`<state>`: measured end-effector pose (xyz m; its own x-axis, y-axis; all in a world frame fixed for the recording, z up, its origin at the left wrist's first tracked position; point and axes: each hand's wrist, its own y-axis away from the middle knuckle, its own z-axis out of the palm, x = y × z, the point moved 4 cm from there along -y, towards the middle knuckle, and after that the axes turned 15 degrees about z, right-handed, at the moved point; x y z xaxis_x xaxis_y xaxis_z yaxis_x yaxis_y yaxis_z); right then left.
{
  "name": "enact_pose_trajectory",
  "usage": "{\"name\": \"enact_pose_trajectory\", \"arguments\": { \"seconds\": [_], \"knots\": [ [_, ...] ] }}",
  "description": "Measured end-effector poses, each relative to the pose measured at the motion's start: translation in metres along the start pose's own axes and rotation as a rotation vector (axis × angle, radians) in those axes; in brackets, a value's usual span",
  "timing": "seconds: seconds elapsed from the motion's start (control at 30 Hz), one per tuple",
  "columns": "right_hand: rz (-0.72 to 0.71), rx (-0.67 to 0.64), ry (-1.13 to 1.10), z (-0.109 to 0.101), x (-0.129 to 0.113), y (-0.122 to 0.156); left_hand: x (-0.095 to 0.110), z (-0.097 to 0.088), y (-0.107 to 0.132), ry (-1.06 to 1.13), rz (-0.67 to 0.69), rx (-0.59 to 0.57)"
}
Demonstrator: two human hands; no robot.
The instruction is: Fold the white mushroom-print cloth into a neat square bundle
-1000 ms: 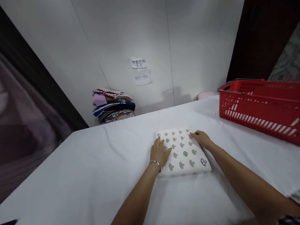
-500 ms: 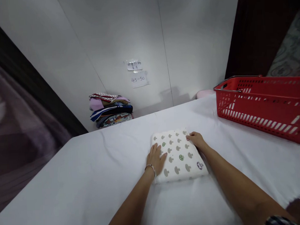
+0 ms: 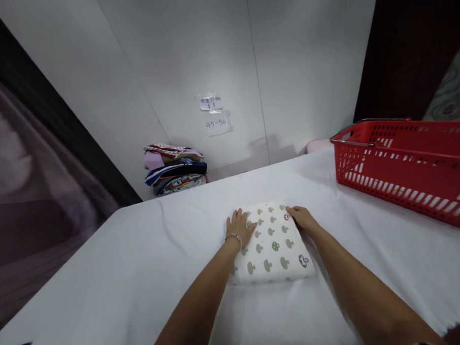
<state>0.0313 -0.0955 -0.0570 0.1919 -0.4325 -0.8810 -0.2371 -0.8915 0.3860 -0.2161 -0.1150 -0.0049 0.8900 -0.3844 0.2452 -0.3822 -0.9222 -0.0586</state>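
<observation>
Left of the folded white mushroom-print cloth point(image 3: 273, 248), a broad stretch of the white cloth-covered worktop point(image 3: 143, 283) leaves open passage. To the right, the red perforated plastic basket point(image 3: 397, 167) forms a barrier, with a lane between it and the right fingers point(image 3: 293, 211). The pale panelled wall point(image 3: 305, 77) blocks the far side; the multicoloured fabric stack point(image 3: 176, 169) obstructs the far left.

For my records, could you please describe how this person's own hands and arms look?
Neither the left hand nor the right hand is gloved. A thin, silvery bracelet circles the left wrist; none shows on the right. The forearms are bare; a sliver at the bottom edge is too small to identify.
</observation>
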Motion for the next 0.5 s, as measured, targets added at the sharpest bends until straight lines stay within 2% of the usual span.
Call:
{"name": "enact_pose_trajectory", "arguments": {
  "seconds": [0.13,0.33,0.5],
  "knots": [
    [0.001,-0.008,0.034,0.000,-0.003,-0.004,-0.007,0.017,-0.002,0.030,-0.011,-0.045],
    [-0.037,0.049,0.113,0.002,-0.021,-0.023,-0.010,0.019,0.001,0.041,-0.008,-0.026],
    [-0.103,0.157,0.190,0.001,-0.021,-0.034,-0.011,0.021,0.002,0.057,0.005,-0.002]
  ]
}}
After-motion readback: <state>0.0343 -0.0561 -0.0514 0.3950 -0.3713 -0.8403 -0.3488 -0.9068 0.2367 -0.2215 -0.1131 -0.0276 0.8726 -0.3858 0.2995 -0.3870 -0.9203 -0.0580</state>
